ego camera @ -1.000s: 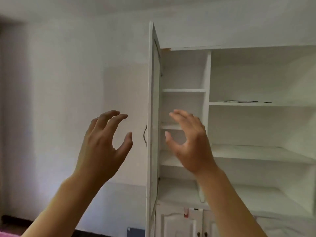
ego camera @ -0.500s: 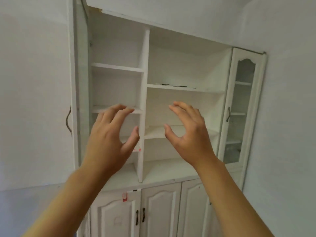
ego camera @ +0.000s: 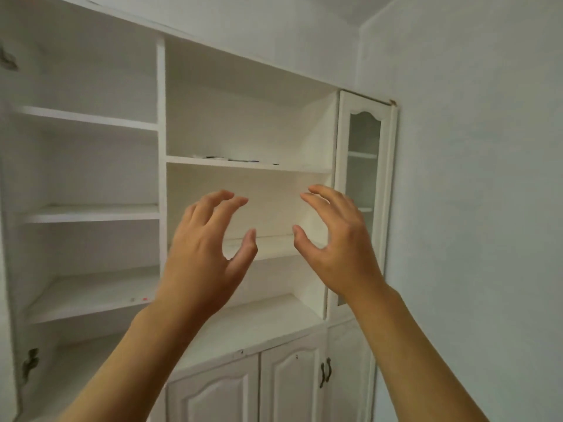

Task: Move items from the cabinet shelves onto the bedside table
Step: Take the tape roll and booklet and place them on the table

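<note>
1. Both grips were released: the left hand [ego camera: 204, 263] and the right hand [ego camera: 338, 248] were raised side by side at the centre of the frame, fingers curled and spread, holding nothing and touching nothing.
2. Thumbs pointed toward each other with a clear gap between the two hands.
3. Behind them stood the white cabinet [ego camera: 161, 147], filling the left and middle of the frame, its open shelves split by an upright divider.
4. On the upper middle shelf [ego camera: 243, 166], above the hands, lay a few flat items [ego camera: 231, 159], thin and partly dark; what they were could not be made out.
5. All other shelves in view looked bare, apart from small red marks on the lower left shelf [ego camera: 91, 300].
6. A narrow glass door [ego camera: 364, 184] stood closed at the cabinet's right side, just behind the right hand's fingers.
7. Lower doors [ego camera: 243, 388] with dark handles were shut along the bottom of the frame.
8. A pale wall [ego camera: 472, 178] filled the right of the frame.
</note>
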